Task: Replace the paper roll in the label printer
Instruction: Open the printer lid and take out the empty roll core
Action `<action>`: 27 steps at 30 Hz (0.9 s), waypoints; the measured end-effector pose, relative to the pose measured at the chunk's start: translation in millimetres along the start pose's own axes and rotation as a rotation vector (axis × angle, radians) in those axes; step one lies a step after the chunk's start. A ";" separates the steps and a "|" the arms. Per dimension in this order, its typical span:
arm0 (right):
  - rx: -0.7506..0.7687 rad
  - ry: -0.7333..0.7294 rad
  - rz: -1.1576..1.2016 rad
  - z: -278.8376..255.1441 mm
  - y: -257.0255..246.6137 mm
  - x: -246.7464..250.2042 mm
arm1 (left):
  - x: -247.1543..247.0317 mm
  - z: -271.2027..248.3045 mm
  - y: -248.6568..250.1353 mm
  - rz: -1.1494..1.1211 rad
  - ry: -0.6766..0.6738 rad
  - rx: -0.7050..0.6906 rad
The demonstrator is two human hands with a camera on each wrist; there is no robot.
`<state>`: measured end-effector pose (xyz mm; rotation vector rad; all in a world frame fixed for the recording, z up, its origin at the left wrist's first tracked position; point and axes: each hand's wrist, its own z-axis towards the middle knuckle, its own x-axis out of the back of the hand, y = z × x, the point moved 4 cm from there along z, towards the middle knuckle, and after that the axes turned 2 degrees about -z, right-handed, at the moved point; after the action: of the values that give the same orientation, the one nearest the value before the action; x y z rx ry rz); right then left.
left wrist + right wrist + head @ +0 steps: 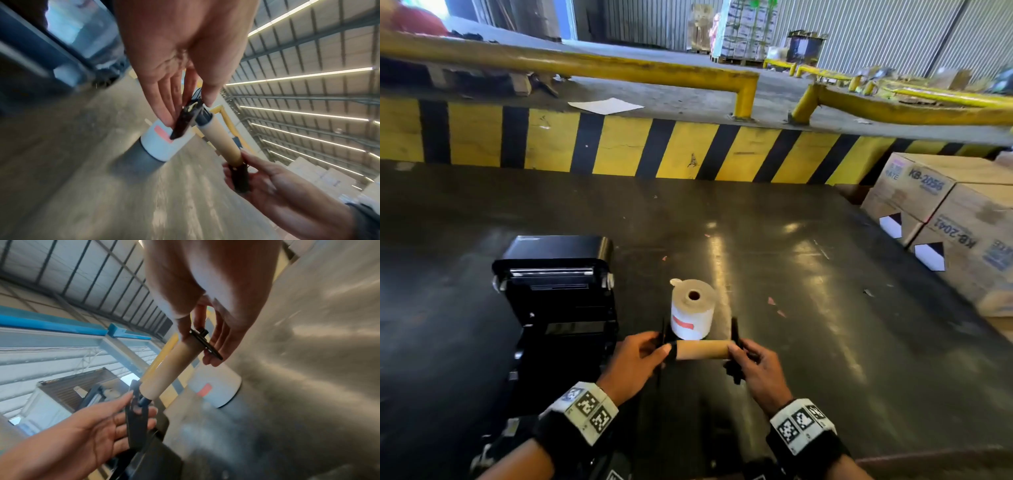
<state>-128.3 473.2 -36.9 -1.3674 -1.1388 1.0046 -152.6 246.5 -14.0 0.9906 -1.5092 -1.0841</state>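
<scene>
Paper roll (692,310) waits upright on the table (808,274); left hand (635,363) and right hand (755,368) pinch the spent core's (702,349) end guides, probably to free it.

My left hand (635,356) covers the left black flange; my right hand (755,365) hides most of the right one. The printer (558,308) bay is too dark to read, and my forearm cuts off its front. Both wrist views are smeared; the roll (162,144) looks blurred, perhaps standing on end.
</scene>
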 end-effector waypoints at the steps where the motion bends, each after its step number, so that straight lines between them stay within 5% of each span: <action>1: -0.023 0.029 -0.007 2.2 6.2 17.1 | -10.8 3.8 -4.8 0.027 0.010 0.006; 8: -0.123 0.005 -0.179 8.8 39.3 80.1 | -76.8 39.2 -56.0 0.682 -0.016 0.036; 15: -0.163 -0.036 -0.297 9.5 61.1 83.9 | -102.7 68.6 -76.6 0.922 -0.054 0.050; 22: -0.157 -0.056 -0.363 14.1 66.7 79.6 | -98.4 52.0 -60.2 0.677 -0.052 -0.008; 27: -0.103 -0.165 -0.380 16.7 62.5 58.0 | -101.6 11.5 -56.2 0.651 -0.263 -0.028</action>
<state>-126.7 533.1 -99.8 -1.1036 -1.5256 0.7999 -142.4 330.1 -94.8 0.2876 -1.8424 -0.7712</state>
